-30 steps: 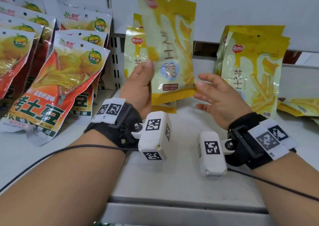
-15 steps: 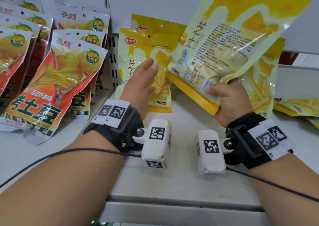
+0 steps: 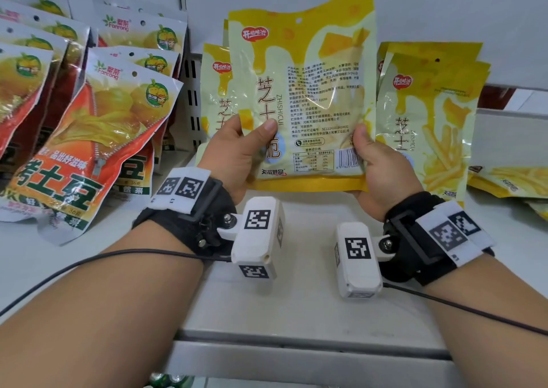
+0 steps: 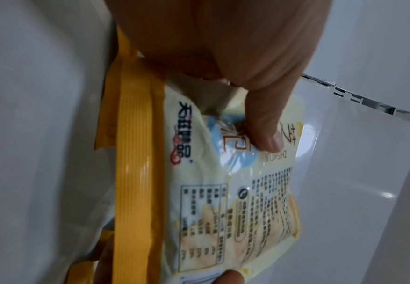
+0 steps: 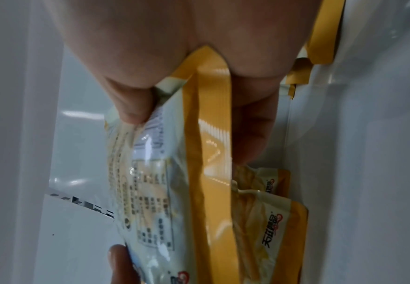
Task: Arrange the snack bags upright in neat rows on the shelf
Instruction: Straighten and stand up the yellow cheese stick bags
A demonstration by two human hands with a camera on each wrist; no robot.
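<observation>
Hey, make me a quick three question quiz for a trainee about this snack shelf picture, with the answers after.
1. True or false: both hands grip the yellow snack bag.
2. Which side faces the camera: A front, B back with barcode?
3. Fill in: the orange-red bags stand to the held bag's ____.

Key: 1 true, the left hand and right hand pinch its lower corners. 2 B. 3 left.

Head view bright, evenly lit, sharp; soft shadows on shelf (image 3: 296, 298) under wrists. Wide-angle bowing at edges. Wrist views dimmer, soft with motion blur; near skin out of focus. Glare streaks on bag (image 4: 223, 192) film and white panels; print barely legible.
</observation>
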